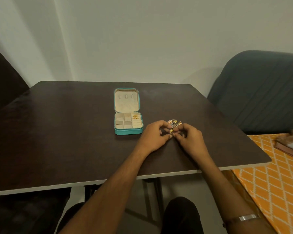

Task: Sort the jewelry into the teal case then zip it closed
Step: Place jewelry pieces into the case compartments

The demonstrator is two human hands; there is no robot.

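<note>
The teal case (128,131) lies open on the dark table (74,132), its cream lid flat behind it. Gold earrings (135,117) sit in its back right compartment; the other compartments look bare. Just right of the case is a small pile of gold and dark jewelry (174,123). My left hand (155,137) and my right hand (189,137) meet at the pile's near side, fingers curled, thumbs almost touching. A small gold piece (171,131) sits between their fingertips; which hand pinches it is unclear.
A grey-blue padded chair (260,92) stands past the table's right edge. An orange patterned cloth (274,174) lies at the lower right with a brown object (291,144) on it. A dark seat back (5,81) is at the left. My knees are below the table's front edge.
</note>
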